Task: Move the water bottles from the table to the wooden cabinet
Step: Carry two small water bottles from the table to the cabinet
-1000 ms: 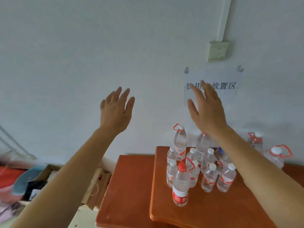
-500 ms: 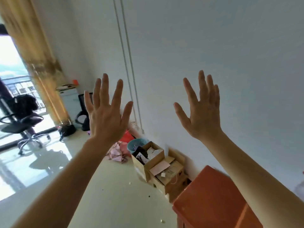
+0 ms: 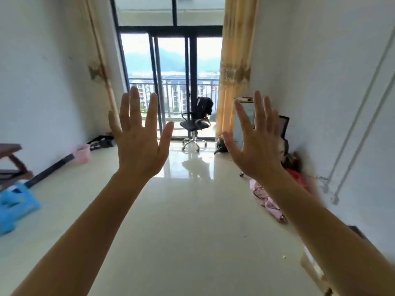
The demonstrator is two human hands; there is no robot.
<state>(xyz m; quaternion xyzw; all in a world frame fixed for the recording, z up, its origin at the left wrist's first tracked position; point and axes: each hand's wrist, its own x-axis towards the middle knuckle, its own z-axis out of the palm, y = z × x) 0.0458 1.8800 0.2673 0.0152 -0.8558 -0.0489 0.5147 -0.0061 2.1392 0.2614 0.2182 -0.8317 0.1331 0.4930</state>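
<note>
Both my hands are raised in front of me with fingers spread and nothing in them. My left hand (image 3: 140, 142) is left of centre, its back toward me. My right hand (image 3: 255, 144) is right of centre at the same height. No water bottles, table or wooden cabinet show in the head view; I face down a long room toward a balcony door.
A black office chair (image 3: 193, 124) stands before the glass balcony door (image 3: 171, 86). A blue plastic crate (image 3: 15, 207) and a dark wooden piece (image 3: 10, 159) sit at the left wall, with a pink bucket (image 3: 83, 153) beyond. Pink cloth (image 3: 269, 201) and clutter lie along the right wall.
My view has swung left, from the orange table with bottles, past the wall and cardboard boxes, to the balcony end of the room. Both hands stayed raised, open and empty.
</note>
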